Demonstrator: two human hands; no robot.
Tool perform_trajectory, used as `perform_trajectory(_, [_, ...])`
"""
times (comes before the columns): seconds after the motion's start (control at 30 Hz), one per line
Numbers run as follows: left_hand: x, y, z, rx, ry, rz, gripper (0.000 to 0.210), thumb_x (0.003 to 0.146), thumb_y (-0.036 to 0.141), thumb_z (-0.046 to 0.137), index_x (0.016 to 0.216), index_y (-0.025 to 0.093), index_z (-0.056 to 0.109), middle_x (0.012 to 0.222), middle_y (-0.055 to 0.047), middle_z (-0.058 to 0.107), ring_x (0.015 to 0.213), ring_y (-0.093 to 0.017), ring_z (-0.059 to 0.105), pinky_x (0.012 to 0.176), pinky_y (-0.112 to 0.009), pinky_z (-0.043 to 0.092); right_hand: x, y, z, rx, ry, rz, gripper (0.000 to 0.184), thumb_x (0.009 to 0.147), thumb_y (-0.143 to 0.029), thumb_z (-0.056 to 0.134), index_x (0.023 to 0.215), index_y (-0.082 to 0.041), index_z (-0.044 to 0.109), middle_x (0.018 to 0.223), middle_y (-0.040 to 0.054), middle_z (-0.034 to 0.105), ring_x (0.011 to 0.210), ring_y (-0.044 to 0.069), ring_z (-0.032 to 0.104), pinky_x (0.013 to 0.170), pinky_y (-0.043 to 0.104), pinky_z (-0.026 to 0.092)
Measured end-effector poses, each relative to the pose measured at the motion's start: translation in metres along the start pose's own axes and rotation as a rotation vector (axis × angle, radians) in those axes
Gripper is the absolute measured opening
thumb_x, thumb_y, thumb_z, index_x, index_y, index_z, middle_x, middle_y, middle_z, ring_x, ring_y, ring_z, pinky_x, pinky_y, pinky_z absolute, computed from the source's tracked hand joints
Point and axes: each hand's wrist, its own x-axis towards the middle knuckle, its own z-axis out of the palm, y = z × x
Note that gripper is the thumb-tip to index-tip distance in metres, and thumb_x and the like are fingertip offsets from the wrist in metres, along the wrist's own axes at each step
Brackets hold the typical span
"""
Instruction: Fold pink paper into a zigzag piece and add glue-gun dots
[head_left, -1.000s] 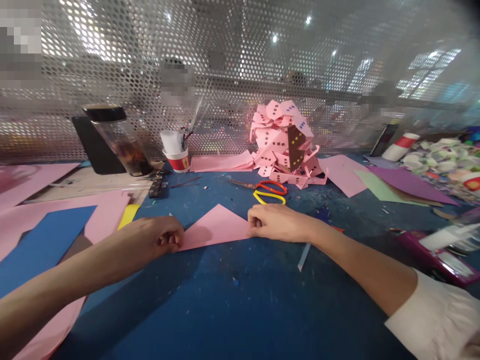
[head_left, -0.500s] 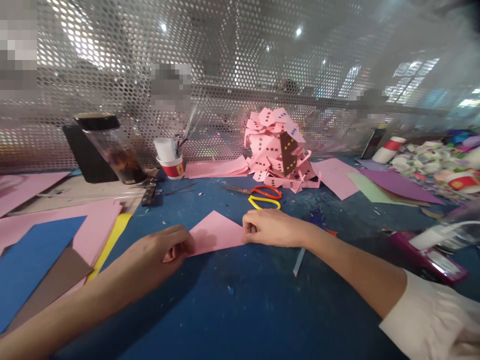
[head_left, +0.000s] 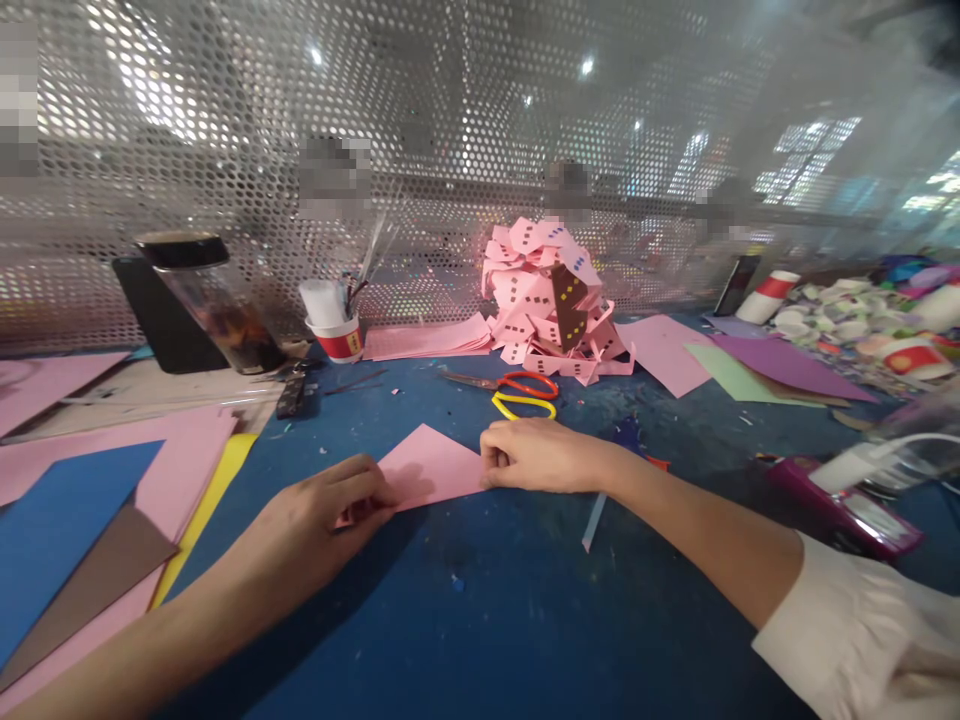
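Observation:
A folded piece of pink paper lies on the blue tabletop, shaped like a triangle with its peak pointing away from me. My left hand pinches its left corner between thumb and fingers. At the opposite corner, my right hand is closed on the paper, its fingertips low against the table. Just beyond the right hand rest scissors with one red and one yellow handle loop. The paper's two end corners are partly hidden by my fingers.
A pile of cut pink paper pieces stands at the back. Blue paper and pink sheets lie left. Behind them are a lidded jar and a paper cup. A purple device sits right, near paper scraps.
My left hand has shifted slightly at the paper's left corner, its fingers now reaching further forward. My right hand keeps its hold. The whole view has moved a little.

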Motion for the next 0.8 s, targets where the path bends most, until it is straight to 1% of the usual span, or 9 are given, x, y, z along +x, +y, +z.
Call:
perform_trajectory(0.1, [-0.0011,0.0017,-0.0004,0.025,0.013,0.016,0.020,0.093,0.027,0.048,0.090,0.022,0.067,0.089,0.000,0.063,0.069,-0.011,0.058,0.064,-0.021,0.043,-0.0004,-0.0006,-0.0006,0.000,0.000,-0.005,0.024,0.086,-0.044,0.061,0.083,-0.020,0.060,0.095,0.0027,0.066,0.079,0.015,0.056,0.062,0.026,0.033])
perform_trajectory(0.13, [-0.0017,0.0020,-0.0003,0.032,0.024,0.027,0.021,0.093,0.026,0.047,0.092,0.023,0.067,0.090,0.000,0.064,0.070,-0.011,0.059,0.064,-0.021,0.043,-0.0004,-0.0007,-0.0006,0.000,0.000,-0.005,0.024,0.086,-0.044,0.061,0.082,-0.020,0.060,0.095,0.0025,0.066,0.079,0.015,0.056,0.062,0.026,0.033])
perform_trajectory(0.27, [-0.0034,0.0022,0.0007,0.046,0.069,0.122,0.030,0.096,0.025,0.043,0.115,0.028,0.066,0.103,-0.002,0.066,0.082,-0.013,0.064,0.071,-0.022,0.047,0.0004,0.0004,0.0001,0.003,-0.002,0.000,0.023,0.086,-0.043,0.062,0.083,-0.020,0.061,0.095,0.0023,0.066,0.079,0.015,0.057,0.063,0.027,0.034])
perform_trajectory(0.33, [-0.0040,0.0019,0.0013,0.058,0.069,0.154,0.033,0.097,0.025,0.042,0.120,0.031,0.064,0.105,-0.002,0.066,0.085,-0.014,0.065,0.072,-0.021,0.048,0.0012,0.0015,0.0010,0.000,-0.004,0.006,0.024,0.085,-0.044,0.062,0.083,-0.020,0.061,0.095,0.0025,0.066,0.080,0.015,0.058,0.063,0.027,0.035])
perform_trajectory(0.47, [-0.0048,0.0021,0.0012,0.083,0.065,0.156,0.032,0.098,0.025,0.042,0.118,0.030,0.066,0.102,-0.001,0.065,0.084,-0.013,0.066,0.072,-0.021,0.048,0.0025,0.0038,0.0022,-0.006,-0.004,0.010,0.025,0.085,-0.045,0.062,0.084,-0.020,0.061,0.097,0.0029,0.066,0.081,0.015,0.058,0.064,0.027,0.035])
perform_trajectory(0.63, [-0.0054,0.0034,-0.0004,0.107,0.056,0.156,0.032,0.098,0.026,0.042,0.120,0.032,0.065,0.104,-0.001,0.065,0.085,-0.013,0.066,0.074,-0.021,0.047,0.0021,0.0043,0.0017,-0.001,-0.003,-0.023,0.023,0.085,-0.044,0.060,0.083,-0.020,0.061,0.095,0.0025,0.066,0.081,0.016,0.058,0.063,0.026,0.035])
perform_trajectory(0.8, [-0.0054,0.0043,-0.0016,0.098,0.070,0.182,0.032,0.098,0.026,0.042,0.117,0.032,0.066,0.105,-0.001,0.066,0.087,-0.014,0.066,0.075,-0.021,0.048,0.0020,0.0042,0.0007,0.002,-0.016,-0.022,0.020,0.085,-0.040,0.060,0.083,-0.020,0.061,0.095,0.0025,0.067,0.081,0.016,0.058,0.064,0.026,0.035])
